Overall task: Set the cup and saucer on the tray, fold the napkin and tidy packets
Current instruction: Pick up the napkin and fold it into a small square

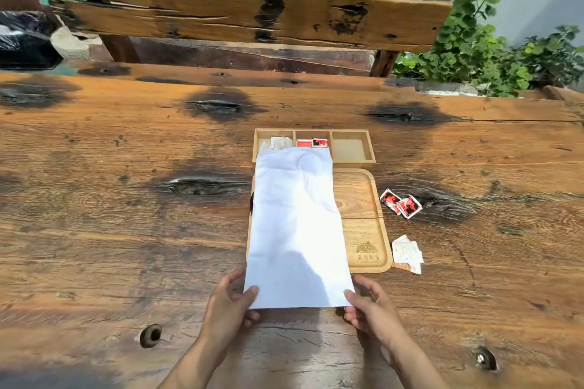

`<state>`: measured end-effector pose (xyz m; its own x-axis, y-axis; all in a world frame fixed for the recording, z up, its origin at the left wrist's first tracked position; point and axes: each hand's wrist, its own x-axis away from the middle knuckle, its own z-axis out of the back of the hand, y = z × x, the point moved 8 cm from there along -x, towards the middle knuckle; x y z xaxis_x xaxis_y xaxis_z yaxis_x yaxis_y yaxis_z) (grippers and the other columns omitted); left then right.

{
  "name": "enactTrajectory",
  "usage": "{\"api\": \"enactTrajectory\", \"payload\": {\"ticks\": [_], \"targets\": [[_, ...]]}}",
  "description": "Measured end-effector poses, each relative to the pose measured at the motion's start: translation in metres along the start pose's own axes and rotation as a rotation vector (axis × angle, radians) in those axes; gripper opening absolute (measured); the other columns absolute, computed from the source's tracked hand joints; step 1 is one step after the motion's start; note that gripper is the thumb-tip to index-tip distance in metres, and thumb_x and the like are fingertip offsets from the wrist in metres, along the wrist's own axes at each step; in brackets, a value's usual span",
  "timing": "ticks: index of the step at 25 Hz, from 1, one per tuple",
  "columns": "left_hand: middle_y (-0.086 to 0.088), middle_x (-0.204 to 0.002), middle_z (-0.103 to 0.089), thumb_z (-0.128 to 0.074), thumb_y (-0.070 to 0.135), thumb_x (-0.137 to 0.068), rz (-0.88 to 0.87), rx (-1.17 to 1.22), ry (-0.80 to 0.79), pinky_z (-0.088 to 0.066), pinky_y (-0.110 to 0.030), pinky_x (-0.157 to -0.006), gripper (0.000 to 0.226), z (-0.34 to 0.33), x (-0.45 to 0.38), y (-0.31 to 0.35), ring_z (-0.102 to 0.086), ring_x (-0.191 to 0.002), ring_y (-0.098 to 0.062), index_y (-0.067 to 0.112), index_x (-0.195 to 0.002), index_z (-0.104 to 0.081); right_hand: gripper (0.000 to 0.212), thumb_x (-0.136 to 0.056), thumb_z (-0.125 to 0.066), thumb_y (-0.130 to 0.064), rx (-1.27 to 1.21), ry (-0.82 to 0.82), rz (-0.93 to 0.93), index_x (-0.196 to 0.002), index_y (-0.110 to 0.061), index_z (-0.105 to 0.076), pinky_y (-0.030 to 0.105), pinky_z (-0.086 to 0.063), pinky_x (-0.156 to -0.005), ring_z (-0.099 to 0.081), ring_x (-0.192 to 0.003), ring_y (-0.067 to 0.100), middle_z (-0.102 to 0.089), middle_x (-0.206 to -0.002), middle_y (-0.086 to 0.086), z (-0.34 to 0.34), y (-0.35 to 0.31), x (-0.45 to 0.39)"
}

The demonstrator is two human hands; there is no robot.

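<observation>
Left hand pinches near left corner of white napkin; right hand pinches near right corner. Napkin stretches lengthwise over wooden tray, covering its left part and near edge of compartment box. Red packets and white packets lie loose on tabletop right of tray. Cup, saucer not visible.

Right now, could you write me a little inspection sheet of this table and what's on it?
Surface: wooden table, dark knots.
Job's things: white napkin draped over the tray and part of the divided box; cup and saucer not visible.
Clutter: red packets and white packets loose right of the tray.
Grippers: left hand and right hand pinch the napkin's near corners.
Cables: nothing seen.
Surroundings: bench, plants.
</observation>
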<state>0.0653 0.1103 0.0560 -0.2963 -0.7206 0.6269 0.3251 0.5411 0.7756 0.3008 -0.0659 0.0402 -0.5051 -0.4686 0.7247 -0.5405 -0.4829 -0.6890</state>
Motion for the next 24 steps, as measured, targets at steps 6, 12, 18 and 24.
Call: {"api": "enactTrajectory", "payload": {"ticks": [6,12,18,24], "targets": [[-0.002,-0.075,-0.072,-0.067,0.01,-0.087,-0.158,0.046,-0.101,-0.048,-0.023,-0.048,0.015,0.007,0.016,0.037,-0.069,-0.059,-0.024,0.02,-0.096,-0.075,0.033,-0.077,-0.068,0.0,-0.146,-0.171,0.101,-0.105,-0.016,-0.074,0.028,-0.055,-0.066,-0.064,-0.059,0.017,-0.074,-0.095,0.01,-0.011,-0.029,0.022],[-0.001,-0.106,-0.076,-0.073,0.002,-0.08,-0.188,-0.024,-0.374,-0.058,-0.026,-0.072,0.038,0.007,0.034,0.065,-0.074,-0.093,-0.022,0.018,-0.113,-0.067,0.037,-0.069,-0.071,0.0,-0.196,-0.352,0.165,-0.106,-0.003,-0.071,0.028,-0.058,-0.08,-0.071,-0.094,0.025,-0.072,-0.106,0.019,-0.001,-0.056,0.041],[-0.001,-0.08,-0.07,-0.072,0.009,-0.083,-0.435,-0.219,-0.17,-0.046,-0.01,-0.065,0.012,0.018,0.047,0.096,-0.062,-0.07,-0.008,0.017,-0.075,-0.076,0.035,-0.06,-0.079,-0.026,0.039,-0.155,0.413,-0.09,-0.009,-0.075,0.018,-0.055,-0.07,-0.07,-0.08,0.019,-0.076,-0.081,0.006,0.006,-0.078,0.06],[0.013,-0.094,-0.07,-0.061,0.022,-0.092,-0.626,-0.388,-0.229,-0.042,-0.012,-0.073,0.017,0.013,0.06,0.117,-0.063,-0.085,-0.003,0.01,-0.083,-0.068,0.015,-0.08,-0.072,-0.018,0.21,-0.039,0.647,-0.066,-0.014,-0.069,0.017,-0.043,-0.08,-0.064,-0.089,-0.002,-0.075,-0.092,-0.004,0.002,-0.11,0.084]]}}
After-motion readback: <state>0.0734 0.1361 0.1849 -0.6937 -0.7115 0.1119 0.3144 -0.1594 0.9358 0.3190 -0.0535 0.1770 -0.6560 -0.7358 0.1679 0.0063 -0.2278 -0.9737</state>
